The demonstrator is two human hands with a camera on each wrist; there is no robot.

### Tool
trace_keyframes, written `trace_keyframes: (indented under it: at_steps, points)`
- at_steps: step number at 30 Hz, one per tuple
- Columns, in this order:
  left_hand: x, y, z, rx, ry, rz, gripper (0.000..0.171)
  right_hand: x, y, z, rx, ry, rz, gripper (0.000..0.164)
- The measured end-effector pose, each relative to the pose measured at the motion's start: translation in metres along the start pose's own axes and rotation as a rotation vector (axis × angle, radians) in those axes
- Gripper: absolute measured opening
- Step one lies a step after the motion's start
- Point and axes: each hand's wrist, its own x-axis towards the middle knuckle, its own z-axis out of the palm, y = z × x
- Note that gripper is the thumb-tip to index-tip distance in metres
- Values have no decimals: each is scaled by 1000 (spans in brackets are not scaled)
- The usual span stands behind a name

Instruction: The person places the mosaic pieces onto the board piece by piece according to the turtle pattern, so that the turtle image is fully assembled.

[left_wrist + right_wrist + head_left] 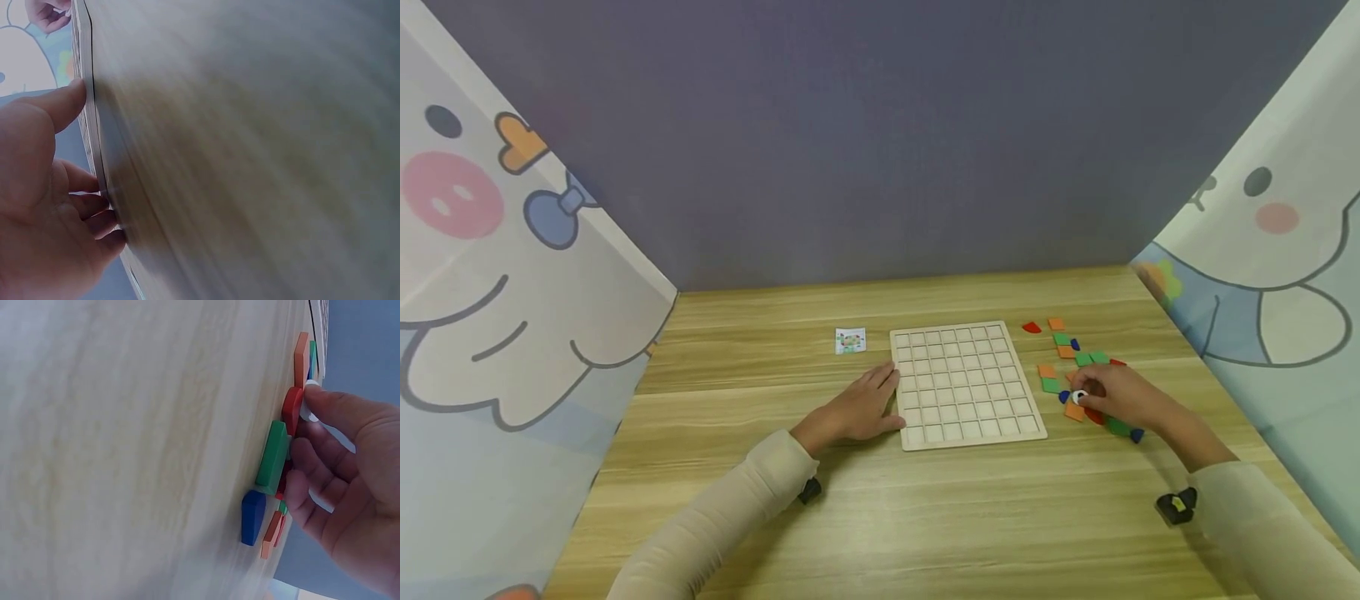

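1. Because the left-hand grip (859,408) rests at the left edge of the grid board (967,385), thumb apart from relaxed fingers and holding nothing, a careless sideways push could skew the board across the desk (925,525).
2. The coloured tiles (1051,386) lie close together right of the board, some touching; a low sweep of the right-hand grip (1122,395) could scatter them.
3. That grip is nearly closed, its thumb and fingers pinching a small white piece (307,411) just above the tiles; a shallow hold could let it slip.
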Motion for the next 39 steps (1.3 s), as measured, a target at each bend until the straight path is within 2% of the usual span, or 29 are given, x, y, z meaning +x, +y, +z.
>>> trace_keyframes:
  at_steps: [6, 9, 17, 25, 34, 39]
  points:
    - [1, 0, 0, 5, 2, -2, 86, -4, 3, 0, 67, 6, 59, 6]
    - [0, 1, -1, -1, 1, -7, 86, -4, 0, -3, 101, 11, 82, 11]
    - [0, 0, -1, 2, -6, -7, 87, 4, -4, -4, 161, -2, 78, 20]
    - [0, 0, -2, -8, -8, -4, 87, 14, -9, -2, 238, 14, 30, 14]
    - [0, -1, 0, 4, -17, -4, 88, 28, -21, -4, 348, -61, 85, 23]
    - [0, -2, 1, 2, -19, -10, 88, 38, -28, -2, 377, -72, 81, 28]
